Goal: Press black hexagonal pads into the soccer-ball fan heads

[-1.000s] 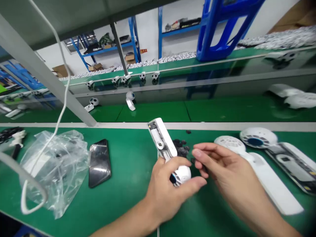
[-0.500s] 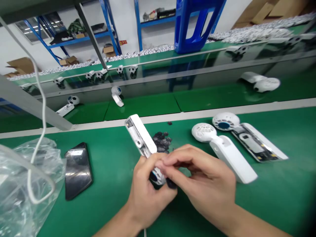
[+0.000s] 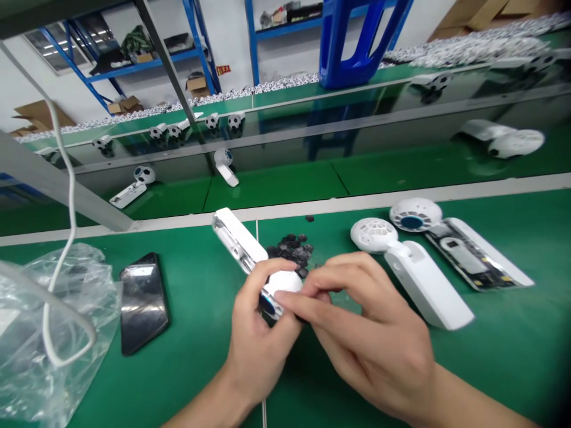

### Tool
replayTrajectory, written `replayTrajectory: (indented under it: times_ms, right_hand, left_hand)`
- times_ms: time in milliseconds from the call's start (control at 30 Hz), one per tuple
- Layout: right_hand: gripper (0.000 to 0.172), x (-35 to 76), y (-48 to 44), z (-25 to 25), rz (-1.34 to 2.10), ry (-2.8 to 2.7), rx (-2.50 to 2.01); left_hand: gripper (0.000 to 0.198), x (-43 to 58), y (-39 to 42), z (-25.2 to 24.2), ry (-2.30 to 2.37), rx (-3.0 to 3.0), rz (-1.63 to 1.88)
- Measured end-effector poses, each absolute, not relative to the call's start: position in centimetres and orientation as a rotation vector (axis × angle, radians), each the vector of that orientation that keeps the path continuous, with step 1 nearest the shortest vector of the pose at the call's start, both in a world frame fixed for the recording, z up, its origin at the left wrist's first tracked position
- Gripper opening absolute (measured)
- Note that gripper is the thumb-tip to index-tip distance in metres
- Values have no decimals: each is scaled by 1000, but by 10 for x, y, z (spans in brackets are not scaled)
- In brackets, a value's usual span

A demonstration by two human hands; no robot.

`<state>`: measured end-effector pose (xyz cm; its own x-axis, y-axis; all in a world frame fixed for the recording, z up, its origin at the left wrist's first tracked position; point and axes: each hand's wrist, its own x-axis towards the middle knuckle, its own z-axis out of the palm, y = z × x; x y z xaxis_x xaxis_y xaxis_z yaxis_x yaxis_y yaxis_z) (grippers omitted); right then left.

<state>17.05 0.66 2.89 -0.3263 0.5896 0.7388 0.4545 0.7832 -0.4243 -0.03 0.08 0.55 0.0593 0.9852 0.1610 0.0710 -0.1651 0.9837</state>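
Observation:
My left hand (image 3: 259, 339) is closed around the round head of a white handheld fan half (image 3: 243, 245), whose open handle points up and left. My right hand (image 3: 370, 339) meets it from the right, with thumb and fingers pinched at the fan head; what they pinch is too small to make out. A pile of small black parts (image 3: 294, 248) lies on the green bench just behind the hands.
A white fan shell (image 3: 414, 276) and an open fan half with its circuit board (image 3: 459, 252) lie to the right. A black phone (image 3: 143, 300) and a clear plastic bag (image 3: 40, 333) are at the left, with a white cable (image 3: 66, 214) hanging. More fans sit on the conveyor (image 3: 276, 184) behind.
My right hand came in from the right, away from the black parts, and pinched at the fan head. The fan has tilted further left in my left hand.

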Motion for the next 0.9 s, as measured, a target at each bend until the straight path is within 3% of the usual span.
replayTrajectory:
  times_ms: [100,233,400,800,900]
  right_hand:
    - [44,175,8,29,324,-2066,-654]
    - [37,177,5,22,559,-2032,-662]
    - [41,182,0,22,728,-1868,-690]
    - [8,179,4,43,1162,-1404,-1057]
    - [20,175,1,41,1367,-1274,-1078]
  left_hand:
    - [24,-5,1,5,1184,1409,1295]
    - [27,-11,1,7,1135,1405,1261]
    - [35,-18,1,9,964,1491,1158]
    - [49,-22,3,4,858,1913,1172]
    - [48,-22,3,3,853,1910,1169]
